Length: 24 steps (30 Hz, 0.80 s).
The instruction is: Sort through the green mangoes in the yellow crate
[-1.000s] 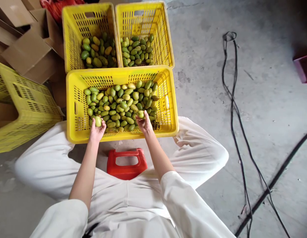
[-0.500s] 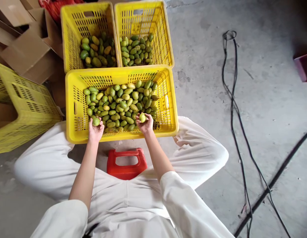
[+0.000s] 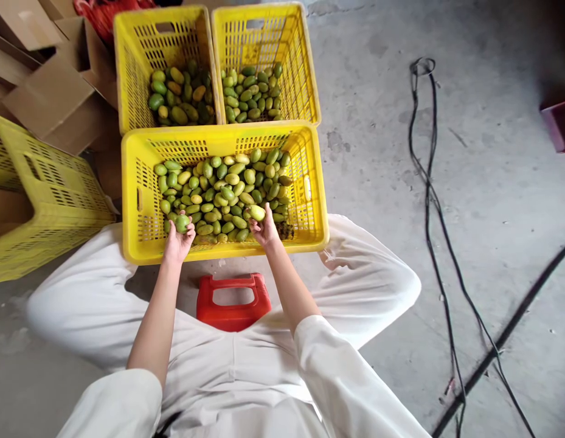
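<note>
Cardboard boxes (image 3: 49, 97) are crowding the far left, above one side crate (image 3: 65, 182). Two rear crates, the left one (image 3: 127, 73) and the right one (image 3: 312, 79), are abutting the far rim of one near crate (image 3: 225, 135); all four are yellow. Loose fruit (image 3: 218, 194), too many to count surely, is lying in the near crate, and more is lying in both rear ones. Over its near part, the left hand (image 3: 178, 242) is curling its fingers around one green fruit (image 3: 182, 223), while the right hand (image 3: 265, 230) is pinching one pale fruit (image 3: 256, 213) between thumb and fingers. One red plastic piece (image 3: 233, 313) is sitting between the legs. Bare floor (image 3: 368, 152) is stretching rightward towards black cables (image 3: 428, 182).
</note>
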Each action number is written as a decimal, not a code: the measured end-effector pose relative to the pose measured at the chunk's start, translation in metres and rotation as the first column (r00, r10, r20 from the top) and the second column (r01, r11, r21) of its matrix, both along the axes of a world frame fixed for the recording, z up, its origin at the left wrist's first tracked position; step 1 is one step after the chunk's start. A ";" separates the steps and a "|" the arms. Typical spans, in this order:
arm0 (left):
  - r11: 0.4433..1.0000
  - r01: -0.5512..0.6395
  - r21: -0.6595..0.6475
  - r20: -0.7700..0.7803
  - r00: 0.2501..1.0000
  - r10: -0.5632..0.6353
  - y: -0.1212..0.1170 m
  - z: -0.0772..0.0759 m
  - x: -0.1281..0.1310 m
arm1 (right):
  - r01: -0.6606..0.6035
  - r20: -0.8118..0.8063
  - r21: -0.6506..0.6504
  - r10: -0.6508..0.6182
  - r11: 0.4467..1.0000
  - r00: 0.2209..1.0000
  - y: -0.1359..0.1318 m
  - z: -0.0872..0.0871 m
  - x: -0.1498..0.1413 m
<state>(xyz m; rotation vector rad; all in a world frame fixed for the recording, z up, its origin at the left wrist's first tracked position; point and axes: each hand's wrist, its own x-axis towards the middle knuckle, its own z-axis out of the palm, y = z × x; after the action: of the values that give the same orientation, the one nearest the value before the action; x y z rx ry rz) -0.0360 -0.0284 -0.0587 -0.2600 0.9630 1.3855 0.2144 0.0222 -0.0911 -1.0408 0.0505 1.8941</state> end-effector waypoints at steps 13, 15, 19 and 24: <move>0.999 -0.027 -0.019 -0.049 0.998 0.026 0.001 -0.001 -0.001 | 0.067 -0.057 0.004 -0.066 0.998 0.996 -0.002 -0.002 0.005; 0.999 -0.033 -0.015 -0.008 0.999 0.033 0.001 -0.001 -0.003 | 0.086 -0.110 -0.024 -0.088 0.996 0.990 -0.002 -0.001 0.006; 0.999 0.021 -0.046 0.069 0.997 -0.018 0.001 0.001 -0.006 | 0.112 -0.114 -0.025 -0.114 0.993 0.987 -0.001 -0.002 0.008; 0.998 0.058 -0.026 0.019 0.998 -0.057 0.000 0.002 -0.005 | 0.170 -0.021 0.027 -0.169 0.985 0.985 -0.001 -0.005 0.005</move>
<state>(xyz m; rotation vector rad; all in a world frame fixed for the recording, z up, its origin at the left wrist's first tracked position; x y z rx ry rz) -0.0406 -0.0280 -0.0567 -0.2628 0.9672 1.3161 0.2190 0.0208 -0.0966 -0.9682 0.1184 1.7457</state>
